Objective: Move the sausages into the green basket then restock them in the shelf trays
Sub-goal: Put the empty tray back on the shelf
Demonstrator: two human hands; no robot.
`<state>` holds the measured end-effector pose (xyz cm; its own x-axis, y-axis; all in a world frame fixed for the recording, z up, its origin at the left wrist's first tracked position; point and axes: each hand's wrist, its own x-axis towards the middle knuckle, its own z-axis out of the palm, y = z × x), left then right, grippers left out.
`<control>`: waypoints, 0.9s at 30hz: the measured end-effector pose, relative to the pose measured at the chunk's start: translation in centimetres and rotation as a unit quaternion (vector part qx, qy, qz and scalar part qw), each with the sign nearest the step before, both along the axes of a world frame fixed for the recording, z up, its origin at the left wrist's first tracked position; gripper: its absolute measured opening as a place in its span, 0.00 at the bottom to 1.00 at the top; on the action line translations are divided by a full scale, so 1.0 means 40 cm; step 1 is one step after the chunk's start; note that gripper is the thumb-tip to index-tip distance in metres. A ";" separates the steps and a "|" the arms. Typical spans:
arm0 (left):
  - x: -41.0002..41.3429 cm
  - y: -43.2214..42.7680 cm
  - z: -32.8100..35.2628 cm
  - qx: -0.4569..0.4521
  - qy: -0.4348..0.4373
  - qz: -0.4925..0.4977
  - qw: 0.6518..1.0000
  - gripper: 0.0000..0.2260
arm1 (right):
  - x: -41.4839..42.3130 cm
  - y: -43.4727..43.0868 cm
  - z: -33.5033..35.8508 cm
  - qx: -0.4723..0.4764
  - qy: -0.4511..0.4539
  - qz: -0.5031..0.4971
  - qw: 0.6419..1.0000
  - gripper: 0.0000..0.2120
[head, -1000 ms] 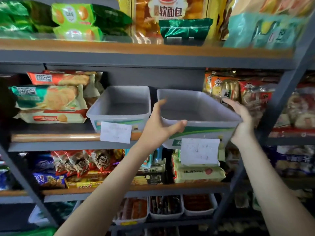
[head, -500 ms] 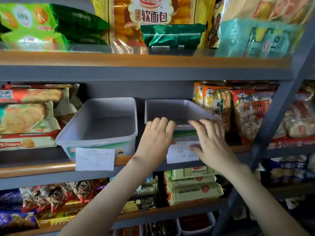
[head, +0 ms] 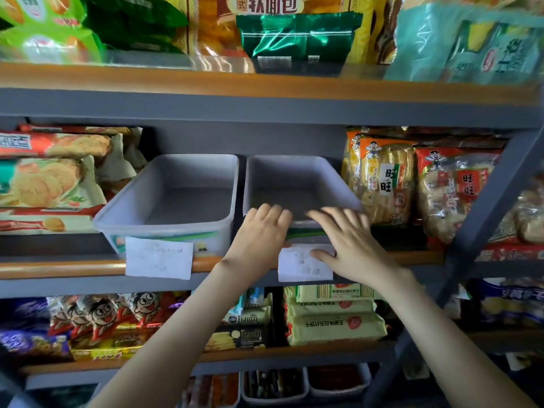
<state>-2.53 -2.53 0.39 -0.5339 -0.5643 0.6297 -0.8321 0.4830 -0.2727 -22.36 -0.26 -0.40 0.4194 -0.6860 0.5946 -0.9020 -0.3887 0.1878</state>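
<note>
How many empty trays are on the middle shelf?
2: left tray beside the biscuit packs; right tray next to it, left hand and right hand on its front.

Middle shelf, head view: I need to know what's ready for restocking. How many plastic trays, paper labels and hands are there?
Empty plastic trays: 2 (left tray, right tray)
Paper labels: 2 (left label, right label)
Hands, both at the right tray's front: 2 (left hand, right hand)
Total: 6
</note>
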 end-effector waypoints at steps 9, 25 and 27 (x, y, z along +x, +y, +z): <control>0.058 0.137 -0.079 0.013 0.079 0.025 0.996 0.23 | 0.156 0.086 -0.041 -0.049 -0.099 0.095 0.989 0.28; 0.733 0.705 -0.598 0.274 0.177 0.387 0.863 0.19 | 0.858 0.280 -0.446 0.219 0.009 0.364 0.905 0.28; 0.849 0.798 -0.694 0.327 0.182 0.425 0.825 0.20 | 0.975 0.316 -0.534 0.253 0.039 0.364 0.896 0.29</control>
<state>31.42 29.39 -27.37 0.3854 -0.9197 0.0745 -0.9154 -0.3709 0.1565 16.66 12.38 -21.76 0.8916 -0.3877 0.2341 -0.3674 -0.9214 -0.1268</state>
